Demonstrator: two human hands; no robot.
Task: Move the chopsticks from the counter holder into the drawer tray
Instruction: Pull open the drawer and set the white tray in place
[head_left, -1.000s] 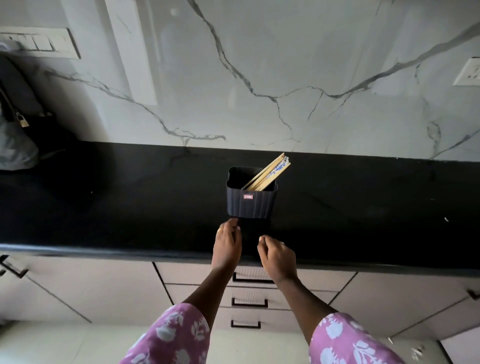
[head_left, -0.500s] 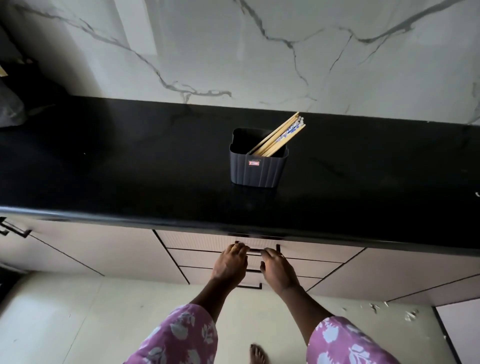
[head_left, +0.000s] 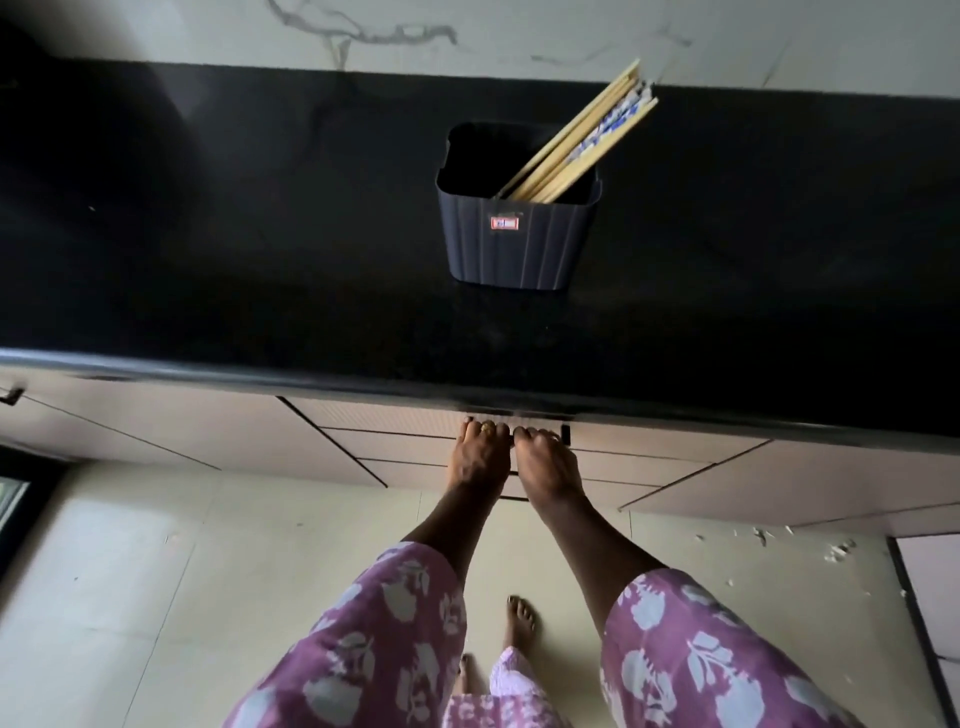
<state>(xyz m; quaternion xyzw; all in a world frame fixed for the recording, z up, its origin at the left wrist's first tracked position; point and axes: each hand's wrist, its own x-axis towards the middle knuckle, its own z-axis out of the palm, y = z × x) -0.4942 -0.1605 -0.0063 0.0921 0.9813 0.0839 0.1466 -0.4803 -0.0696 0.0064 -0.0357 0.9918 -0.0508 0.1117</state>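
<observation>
in the upper right of the frame, the chopsticks (head_left: 582, 137) stand bundled in the dark ribbed holder (head_left: 517, 244). they lean toward its far right corner, with their tops fanned past the rim toward the marble wall (head_left: 519, 26). none looks lifted out.

the holder sits upright on the black counter (head_left: 208, 234), set back from the front edge and roughly above the drawer bank.

under the counter's lip, at mid-frame, both hands are at the top drawer (head_left: 384, 418). the left hand (head_left: 478, 457) and right hand (head_left: 543, 465) lie side by side, knuckles up, fingers curled over the drawer handle (head_left: 565, 432). only the handle's dark right end shows, beside the right hand. the fingertips are hidden under the lip, but it reads as a two-handed grip for pulling.

that fits the task — the tray is presumably inside, out of sight, and the drawer appears closed. the chopsticks are well apart from either hand, up across the counter and untouched.

lower down are purple floral sleeves (head_left: 395, 649) and a bare foot (head_left: 519, 618) on the pale floor (head_left: 130, 597).
</observation>
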